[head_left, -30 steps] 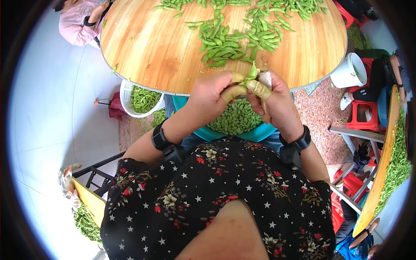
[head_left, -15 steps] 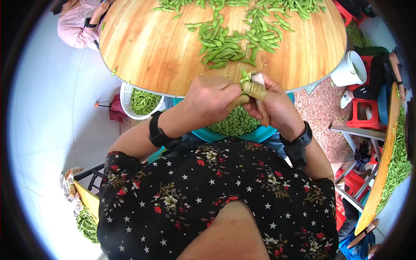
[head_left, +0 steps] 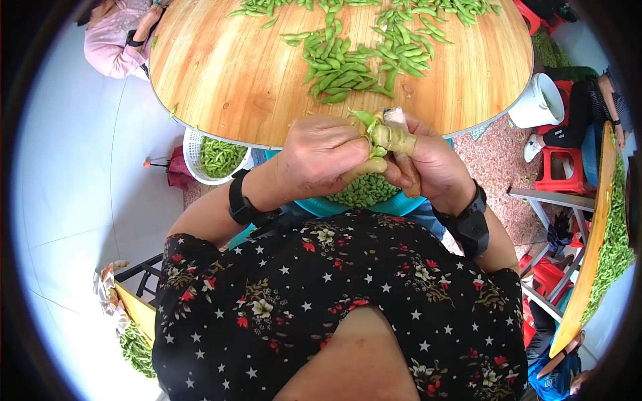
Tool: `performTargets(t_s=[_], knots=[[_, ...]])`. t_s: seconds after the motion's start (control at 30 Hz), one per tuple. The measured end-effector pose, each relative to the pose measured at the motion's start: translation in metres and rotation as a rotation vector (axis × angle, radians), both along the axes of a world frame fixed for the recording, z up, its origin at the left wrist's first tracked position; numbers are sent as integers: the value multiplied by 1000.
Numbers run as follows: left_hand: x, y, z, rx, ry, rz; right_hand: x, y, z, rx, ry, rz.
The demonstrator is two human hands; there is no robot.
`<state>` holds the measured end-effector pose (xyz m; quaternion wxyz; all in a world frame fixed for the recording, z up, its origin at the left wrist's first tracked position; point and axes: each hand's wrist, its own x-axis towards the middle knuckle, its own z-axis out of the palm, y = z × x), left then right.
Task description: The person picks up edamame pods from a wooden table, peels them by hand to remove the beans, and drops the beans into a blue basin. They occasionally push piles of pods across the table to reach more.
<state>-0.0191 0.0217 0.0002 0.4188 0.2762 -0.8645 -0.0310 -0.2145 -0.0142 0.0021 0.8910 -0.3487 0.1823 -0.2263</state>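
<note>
Between left hand point(head_left: 319, 155) and right hand point(head_left: 433, 159), a pod point(head_left: 364, 118) (bright green).

Table point(head_left: 221, 80): bright, evenly lit, grain crisp.
White surface point(head_left: 73, 194): glare at lower left, soft grey shadow near basket point(head_left: 192, 150).
Shirt point(head_left: 348, 267): dark, print sharp.
Frame edges: black vignette, heavy fisheye bowing.

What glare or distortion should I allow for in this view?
Head view: glare washes out the pale, smooth surface at lower left; head view: the yellow wooden tabletop at right looks bowed, probably lens distortion; head view: the small green pod between both hands looks brightly lit.
</note>
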Motion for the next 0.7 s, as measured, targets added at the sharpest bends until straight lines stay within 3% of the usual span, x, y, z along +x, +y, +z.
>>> performTargets(t_s=[0.13,0.27,0.33,0.4,0.53,0.6,0.7], knots=[[1,-5,10,-46,-100,-3,6,9,4,-62,297,-181],[7,-15,18,-52,-254,-46,4,9,1,-27,213,-97],[5,-14,18,-4,-279,-34,7,15,4,-108,176,-271],[-6,-10,4,200,68,51,5,16,-2,-158,147,-281],[-7,-3,-4,287,203,90,2,13,-4,-134,173,-221],[1,-1,-2,134,-79,92,-1,7,-7,-85,192,-141],[9,-2,1,114,-227,11,-2,6,-8,-40,241,-47]])
